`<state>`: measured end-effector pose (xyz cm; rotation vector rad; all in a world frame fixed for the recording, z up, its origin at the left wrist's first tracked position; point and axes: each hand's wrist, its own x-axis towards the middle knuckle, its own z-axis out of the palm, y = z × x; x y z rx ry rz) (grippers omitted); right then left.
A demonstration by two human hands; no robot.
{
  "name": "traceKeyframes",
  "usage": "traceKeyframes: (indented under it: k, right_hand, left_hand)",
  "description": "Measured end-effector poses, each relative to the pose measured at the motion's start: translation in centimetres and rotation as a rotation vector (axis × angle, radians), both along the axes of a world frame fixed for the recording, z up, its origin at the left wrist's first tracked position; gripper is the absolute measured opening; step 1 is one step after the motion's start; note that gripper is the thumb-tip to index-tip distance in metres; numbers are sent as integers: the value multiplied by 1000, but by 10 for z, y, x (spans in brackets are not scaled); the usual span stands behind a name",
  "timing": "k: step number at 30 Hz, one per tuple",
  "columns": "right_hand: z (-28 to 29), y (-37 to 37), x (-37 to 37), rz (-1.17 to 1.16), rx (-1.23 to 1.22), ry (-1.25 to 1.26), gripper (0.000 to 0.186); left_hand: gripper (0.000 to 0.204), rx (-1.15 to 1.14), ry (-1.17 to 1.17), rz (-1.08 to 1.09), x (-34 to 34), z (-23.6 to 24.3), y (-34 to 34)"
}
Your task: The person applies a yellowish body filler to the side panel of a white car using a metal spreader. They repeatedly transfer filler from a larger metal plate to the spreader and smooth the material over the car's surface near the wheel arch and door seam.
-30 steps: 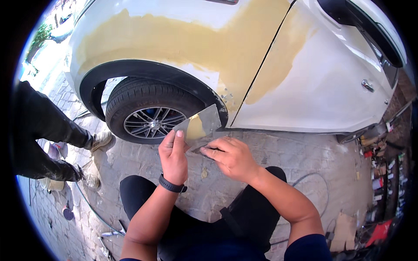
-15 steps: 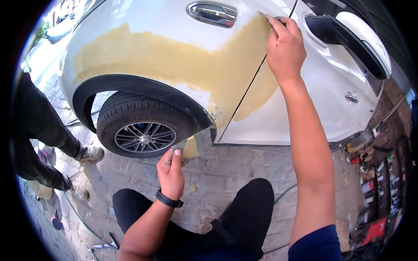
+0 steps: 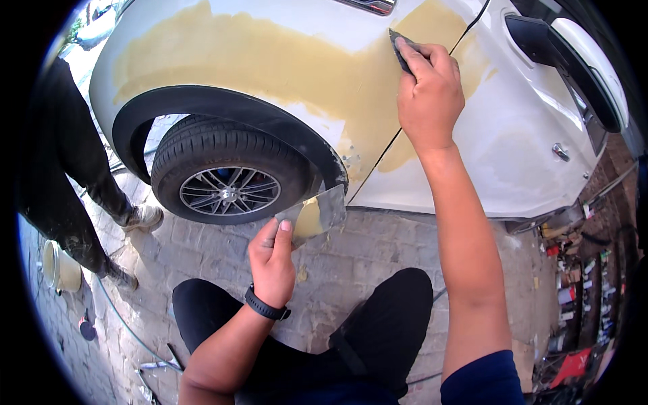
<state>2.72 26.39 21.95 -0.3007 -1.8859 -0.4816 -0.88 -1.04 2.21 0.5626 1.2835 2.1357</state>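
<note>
My right hand (image 3: 433, 94) grips a dark, flat putty spreader (image 3: 399, 48), its edge against the white car's fender beside the door seam. Yellowish filler (image 3: 270, 64) covers a broad band of the fender (image 3: 304, 19) above the wheel arch and runs across the seam onto the door (image 3: 486, 155). Lower down, near the front wheel (image 3: 228, 182), my left hand (image 3: 273, 260) pinches a clear, flat mixing plate (image 3: 331, 210) between thumb and fingers. A smear of filler (image 3: 309, 217) lies on that plate.
Another person's dark-trousered legs (image 3: 74, 162) stand at the left, beside a pale bucket (image 3: 66, 270). A hose (image 3: 128, 331) crosses the paving. The side mirror (image 3: 574, 74) juts out at upper right. Bottles and cans (image 3: 590, 290) line the right.
My right hand has moved down and slightly left with the spreader. Filler now shows farther over the seam near the top. The view has shifted; my left hand still holds the plate.
</note>
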Motion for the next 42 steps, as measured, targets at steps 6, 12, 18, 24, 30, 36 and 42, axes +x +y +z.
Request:
traceKeyframes:
  k: [6, 12, 18, 24, 30, 36, 42]
  right_hand:
    - [-54, -22, -4, 30, 8, -33, 34]
    - [-91, -42, 14, 89, -47, -164, 29]
    - [11, -18, 33, 53, -96, 43, 29]
    - [80, 15, 18, -75, -121, 16, 31]
    - [51, 6, 10, -92, -174, -27, 35]
    - [-16, -15, 3, -25, -73, -30, 34]
    - [-93, -42, 11, 53, -67, -151, 34]
  left_hand:
    - [27, -14, 5, -1, 0, 0, -5]
    - [28, -38, 2, 79, -2, -8, 2]
    - [27, -13, -70, 55, 1, -14, 6]
    - [29, -1, -52, 30, 1, -15, 9]
    - [28, -3, -76, 54, 7, -2, 6]
    - [27, -40, -39, -15, -1, -20, -2]
    - [26, -91, -13, 16, 1, -20, 7]
